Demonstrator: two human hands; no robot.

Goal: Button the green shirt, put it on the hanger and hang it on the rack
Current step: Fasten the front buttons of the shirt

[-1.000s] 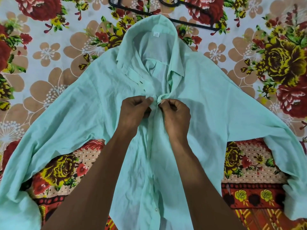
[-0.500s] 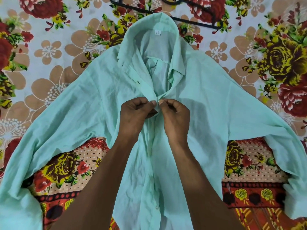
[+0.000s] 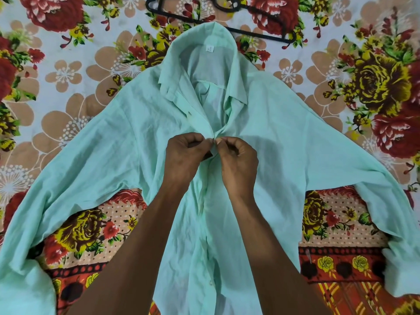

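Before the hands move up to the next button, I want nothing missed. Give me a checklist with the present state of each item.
1. Both hands on the placket: ok. The left hand and right hand pinch the front edges of the green shirt at chest height.
2. Button through its hole here: cannot tell, the fingertips cover it.
3. Front closed below the hands: cannot tell; one button shows lower down, the arms hide part of it.
4. Collar area fastened: not ok, the front gapes open above the hands.
5. Shirt laid flat, sleeves spread: ok.
6. Black hanger in view: ok, it lies on the floral bedsheet beyond the collar.
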